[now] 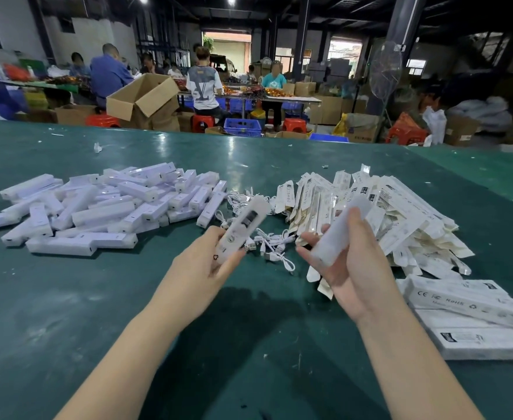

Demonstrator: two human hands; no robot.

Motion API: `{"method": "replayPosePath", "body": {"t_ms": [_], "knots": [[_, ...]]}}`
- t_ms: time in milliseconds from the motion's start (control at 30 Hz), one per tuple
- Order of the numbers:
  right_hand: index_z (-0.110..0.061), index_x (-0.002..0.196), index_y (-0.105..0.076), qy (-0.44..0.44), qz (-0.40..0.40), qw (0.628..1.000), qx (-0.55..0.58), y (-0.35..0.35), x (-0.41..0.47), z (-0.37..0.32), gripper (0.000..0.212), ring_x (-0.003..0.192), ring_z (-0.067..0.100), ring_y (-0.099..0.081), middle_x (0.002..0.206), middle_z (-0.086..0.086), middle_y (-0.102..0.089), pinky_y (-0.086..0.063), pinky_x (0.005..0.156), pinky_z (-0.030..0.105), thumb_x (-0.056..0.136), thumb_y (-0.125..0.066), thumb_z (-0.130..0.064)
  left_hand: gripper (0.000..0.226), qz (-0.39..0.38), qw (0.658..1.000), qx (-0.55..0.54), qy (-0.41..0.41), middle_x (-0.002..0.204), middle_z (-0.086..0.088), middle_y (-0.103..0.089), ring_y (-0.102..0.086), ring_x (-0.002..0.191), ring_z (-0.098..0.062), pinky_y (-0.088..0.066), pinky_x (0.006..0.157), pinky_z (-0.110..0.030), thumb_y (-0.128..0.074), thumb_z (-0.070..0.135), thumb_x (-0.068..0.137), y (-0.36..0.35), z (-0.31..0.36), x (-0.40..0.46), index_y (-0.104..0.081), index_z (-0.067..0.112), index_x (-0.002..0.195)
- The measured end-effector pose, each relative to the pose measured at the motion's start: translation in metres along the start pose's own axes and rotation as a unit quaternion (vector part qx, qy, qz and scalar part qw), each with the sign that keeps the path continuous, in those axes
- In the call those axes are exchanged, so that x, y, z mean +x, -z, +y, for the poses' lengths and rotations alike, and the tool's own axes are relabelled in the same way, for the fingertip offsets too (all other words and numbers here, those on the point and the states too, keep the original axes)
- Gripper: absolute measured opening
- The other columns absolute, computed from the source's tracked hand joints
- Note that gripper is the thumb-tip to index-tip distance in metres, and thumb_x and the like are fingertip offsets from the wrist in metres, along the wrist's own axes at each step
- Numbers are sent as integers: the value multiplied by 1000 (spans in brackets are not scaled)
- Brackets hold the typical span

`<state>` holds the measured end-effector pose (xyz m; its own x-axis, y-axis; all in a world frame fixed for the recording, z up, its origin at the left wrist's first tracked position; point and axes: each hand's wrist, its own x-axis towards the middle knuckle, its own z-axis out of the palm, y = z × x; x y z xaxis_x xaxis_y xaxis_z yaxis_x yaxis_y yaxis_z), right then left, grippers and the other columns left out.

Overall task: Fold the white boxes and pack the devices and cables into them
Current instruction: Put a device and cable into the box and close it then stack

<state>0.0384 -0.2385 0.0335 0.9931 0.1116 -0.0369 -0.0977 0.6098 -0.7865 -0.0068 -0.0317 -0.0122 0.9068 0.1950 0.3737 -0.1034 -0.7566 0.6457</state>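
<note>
**Over the green worktop: box in one hand, device in the other**

Above the worktop (pixel 249 165) I've got the left hand (pixel 202 269) with its fingers wrapped around a white box (pixel 243 225), printed side up, far end pointing away from me. The right hand (pixel 350 268) has its fingers curled around a frosted white device (pixel 340 230), held tilted. They're near each other, not touching.

Looks like the loading step to me: the device needs lining up with the box's open end and sliding in, though blur hides which end is open. A cable comes after, I guess. Loose cables (pixel 267 244) lie between the device pile (pixel 103 204) on the left and the flat box pile (pixel 385 213) on the right.
</note>
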Motion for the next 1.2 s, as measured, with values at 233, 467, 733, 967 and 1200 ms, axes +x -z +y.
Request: {"method": "replayPosePath", "body": {"t_ms": [233, 467, 733, 967, 1200], "knots": [[-28, 125, -62, 80, -99, 976, -176, 8, -1, -7, 38, 53, 8, -41, 77, -4, -57, -31, 41, 19, 101, -39, -9, 33, -5, 996, 84, -24, 97, 17, -55, -52, 79, -19, -48, 74, -36, -59, 41, 91, 1, -1, -1, -39, 37, 117], [-30, 86, -68, 238, -58, 940, -237, 10, -5, -5, 14, 56, 7, -53, 72, -11, -64, -43, 46, 16, 79, -69, -17, 31, 42, 991, 80, -94, 106, 6, -62, -54, 92, -21, -46, 80, -40, -62, 24, 91, 1, 1, 0, -52, 25, 120], [-34, 75, -61, 196, -52, 914, -352, 11, -2, -1, 8, 56, 11, -48, 75, -7, -57, -39, 51, 24, 74, -65, -27, 30, 66, 983, 123, -119, 103, 3, -61, -53, 89, -24, -42, 76, -38, -62, 24, 92, 2, 0, 2, -55, 18, 121], [-29, 83, -52, 150, -47, 887, -435, 16, -2, -4, 18, 44, 3, -43, 78, -13, -52, -38, 44, 17, 85, -63, -15, 29, 42, 965, 196, -169, 92, 4, -59, -57, 89, -24, -42, 77, -36, -69, 25, 88, 1, -2, 1, -62, 18, 115], [-38, 104, -37, 222, -84, 905, -354, 0, -11, 12, 40, 59, 0, -51, 105, -9, -52, -45, 57, 12, 92, -63, -9, 31, 26, 988, 71, -134, 107, 17, -60, -54, 95, -11, -44, 79, -30, -60, 31, 93, -2, 3, -1, -51, 30, 122]]}}
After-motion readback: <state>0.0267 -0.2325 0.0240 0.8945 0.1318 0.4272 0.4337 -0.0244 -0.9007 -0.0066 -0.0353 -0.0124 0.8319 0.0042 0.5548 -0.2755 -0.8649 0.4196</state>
